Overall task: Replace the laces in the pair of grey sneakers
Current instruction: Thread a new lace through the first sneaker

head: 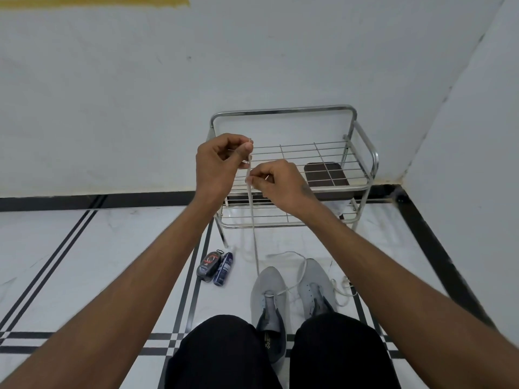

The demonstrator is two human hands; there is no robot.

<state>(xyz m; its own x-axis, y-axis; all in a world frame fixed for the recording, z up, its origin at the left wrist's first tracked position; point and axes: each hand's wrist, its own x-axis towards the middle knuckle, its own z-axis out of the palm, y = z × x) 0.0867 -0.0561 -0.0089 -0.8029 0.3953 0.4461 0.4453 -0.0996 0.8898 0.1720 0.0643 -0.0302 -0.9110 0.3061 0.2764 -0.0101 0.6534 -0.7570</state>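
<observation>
My left hand (217,164) pinches white lace (250,192) top | right hand (276,182) pinches it lower | both above grey sneakers (269,296)

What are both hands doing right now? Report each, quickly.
Left hand: fingers curled, pinching the upper end of the white lace.
Right hand: fingers curled, pinching the same lace just below the left.
</observation>
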